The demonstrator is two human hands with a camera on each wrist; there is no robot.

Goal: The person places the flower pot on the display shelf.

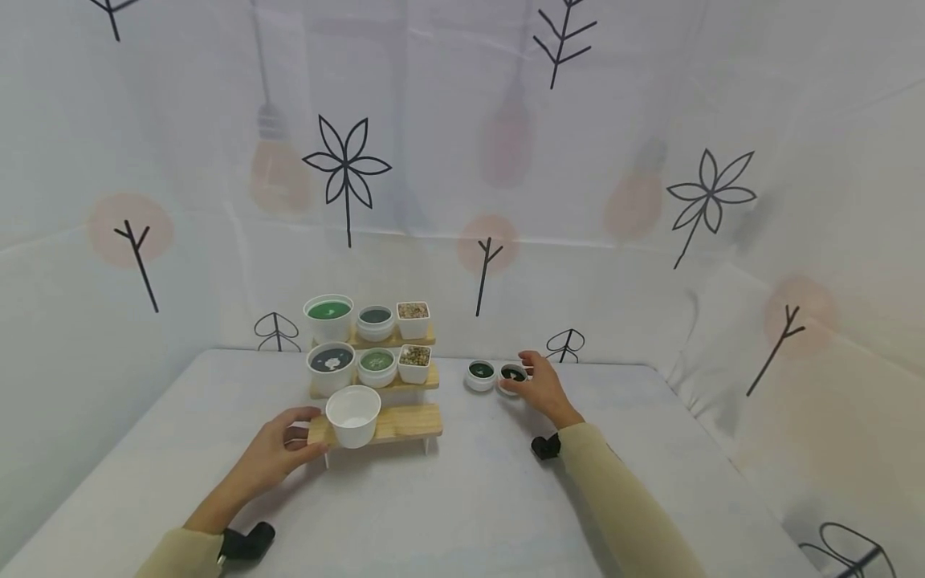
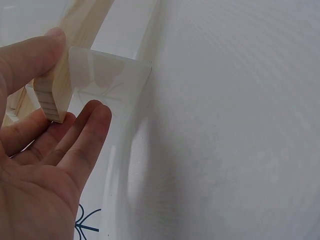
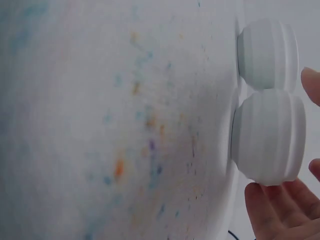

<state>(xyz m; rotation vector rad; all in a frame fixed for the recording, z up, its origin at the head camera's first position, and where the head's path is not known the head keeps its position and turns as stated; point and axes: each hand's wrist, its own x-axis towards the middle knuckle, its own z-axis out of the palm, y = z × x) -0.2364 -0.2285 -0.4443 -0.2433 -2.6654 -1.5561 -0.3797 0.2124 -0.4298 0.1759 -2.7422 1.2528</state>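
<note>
My left hand (image 1: 278,445) grips the left end of the lowest wooden shelf (image 1: 408,421), thumb on top and fingers below, as the left wrist view shows. An empty white cup (image 1: 354,417) stands on that board, close to this hand. At the right, my right hand (image 1: 545,392) curls round a small white bowl (image 3: 270,140) with dark contents, its fingertips touching the side. A second small white bowl (image 1: 480,377) with dark green contents stands just left of it on the table.
Behind the front board, two more wooden tiers carry a cup with green contents (image 1: 328,317), a cup with dark grey contents (image 1: 331,365), small round bowls (image 1: 376,365) and square cups of dry bits (image 1: 414,365). A printed cloth (image 1: 433,281) hangs behind the white table (image 1: 462,514).
</note>
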